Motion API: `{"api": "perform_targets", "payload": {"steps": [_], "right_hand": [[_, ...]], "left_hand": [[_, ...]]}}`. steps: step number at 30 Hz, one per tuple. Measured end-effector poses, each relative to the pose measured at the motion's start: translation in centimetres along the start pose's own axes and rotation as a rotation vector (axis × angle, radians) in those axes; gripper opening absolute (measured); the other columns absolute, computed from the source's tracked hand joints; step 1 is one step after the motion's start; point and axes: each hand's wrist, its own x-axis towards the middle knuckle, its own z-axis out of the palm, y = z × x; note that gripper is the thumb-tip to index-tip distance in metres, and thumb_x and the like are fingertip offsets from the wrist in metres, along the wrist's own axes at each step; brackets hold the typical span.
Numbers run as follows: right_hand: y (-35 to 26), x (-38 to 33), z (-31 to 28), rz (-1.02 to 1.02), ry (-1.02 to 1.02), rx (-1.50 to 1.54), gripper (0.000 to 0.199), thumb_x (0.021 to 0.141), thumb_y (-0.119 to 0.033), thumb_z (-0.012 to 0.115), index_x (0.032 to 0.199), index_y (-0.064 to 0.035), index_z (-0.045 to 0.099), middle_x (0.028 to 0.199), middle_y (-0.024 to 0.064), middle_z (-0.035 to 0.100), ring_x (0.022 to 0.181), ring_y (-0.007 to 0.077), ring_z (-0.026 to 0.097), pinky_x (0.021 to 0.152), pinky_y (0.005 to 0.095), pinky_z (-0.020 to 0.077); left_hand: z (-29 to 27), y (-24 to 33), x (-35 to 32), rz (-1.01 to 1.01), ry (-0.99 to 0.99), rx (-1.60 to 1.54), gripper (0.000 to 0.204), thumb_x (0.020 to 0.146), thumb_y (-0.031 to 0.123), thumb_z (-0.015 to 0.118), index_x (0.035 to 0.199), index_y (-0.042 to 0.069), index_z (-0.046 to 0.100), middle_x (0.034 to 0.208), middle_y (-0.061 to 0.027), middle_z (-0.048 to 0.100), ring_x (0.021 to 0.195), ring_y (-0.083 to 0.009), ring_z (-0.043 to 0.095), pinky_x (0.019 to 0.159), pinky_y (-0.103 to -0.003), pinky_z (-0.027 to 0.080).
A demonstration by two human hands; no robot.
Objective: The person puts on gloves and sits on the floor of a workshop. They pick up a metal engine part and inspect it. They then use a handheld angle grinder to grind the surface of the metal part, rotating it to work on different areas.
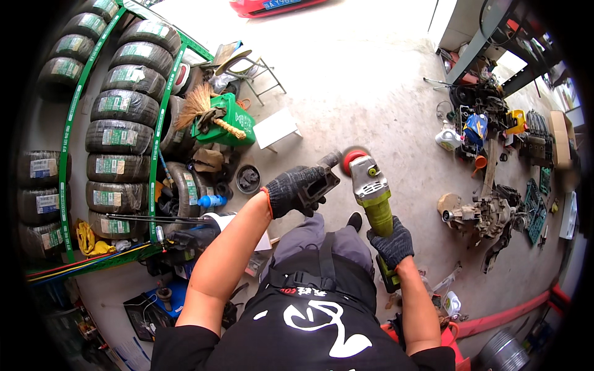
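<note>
Head view. My left hand [289, 190], in a dark knit glove, is clenched around a dark metal part [318, 184] held out in front of my chest, just left of frame centre. My right hand [391, 242], gloved alike, grasps the yellow-green body of an angle grinder [373, 195]; its grey head and red disc [350, 156] sit at 12 o'clock from that hand, the disc just beside the upper end of the metal part; whether they touch I cannot tell. At 9 o'clock from my hands stands a green rack [159, 123] stacked with wrapped tyres [120, 106]. At 11 o'clock a straw broom [207, 111] lies across a green crate [238, 123]. At 3 o'clock a greasy gearbox assembly [486, 213] rests on the concrete floor [365, 86].
</note>
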Motion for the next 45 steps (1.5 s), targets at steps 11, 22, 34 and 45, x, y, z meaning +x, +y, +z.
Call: {"api": "perform_targets", "payload": {"steps": [11,22,34,45], "right_hand": [[0.4,-0.7,-1.7,-0.020,0.023,0.022,0.046,0.075,-0.032,0.081,0.106,-0.0028,0.064,0.091,0.0169,0.074,0.085,0.0308,0.072,0.077,0.0403,0.0555],[1.3,-1.4,-2.4,-0.058,0.040,0.012,0.044,0.075,-0.030,0.082,0.103,-0.0024,0.064,0.088,0.0163,0.073,0.082,0.0297,0.072,0.075,0.0398,0.0554],[1.1,-1.9,-2.5,-0.049,0.074,-0.014,0.043,0.075,-0.032,0.081,0.102,-0.0029,0.064,0.088,0.0187,0.073,0.084,0.0352,0.072,0.074,0.0420,0.0554],[1.4,-2.0,-2.1,0.002,0.079,0.063,0.044,0.074,-0.031,0.082,0.103,-0.0023,0.064,0.089,0.0174,0.073,0.085,0.0322,0.072,0.077,0.0403,0.0558]], "left_hand": [[1.1,-0.5,0.2,0.027,-0.145,-0.038,0.053,0.099,0.050,0.051,0.131,0.009,0.060,0.102,-0.0115,0.071,0.084,-0.0212,0.071,0.051,-0.032,0.055],[2.3,-1.5,0.8,0.075,-0.094,0.070,0.059,0.094,0.061,0.053,0.126,0.013,0.066,0.087,-0.0097,0.069,0.071,-0.0166,0.067,0.052,-0.028,0.049],[4.1,0.3,-1.2,0.028,-0.111,0.203,0.055,0.095,0.054,0.058,0.124,0.008,0.063,0.091,-0.0119,0.070,0.074,-0.0203,0.071,0.048,-0.030,0.053],[6.0,0.6,-1.0,0.049,0.120,0.389,0.056,0.086,0.053,0.070,0.114,0.005,0.061,0.079,-0.0086,0.063,0.063,-0.0171,0.062,0.045,-0.035,0.052]]}}
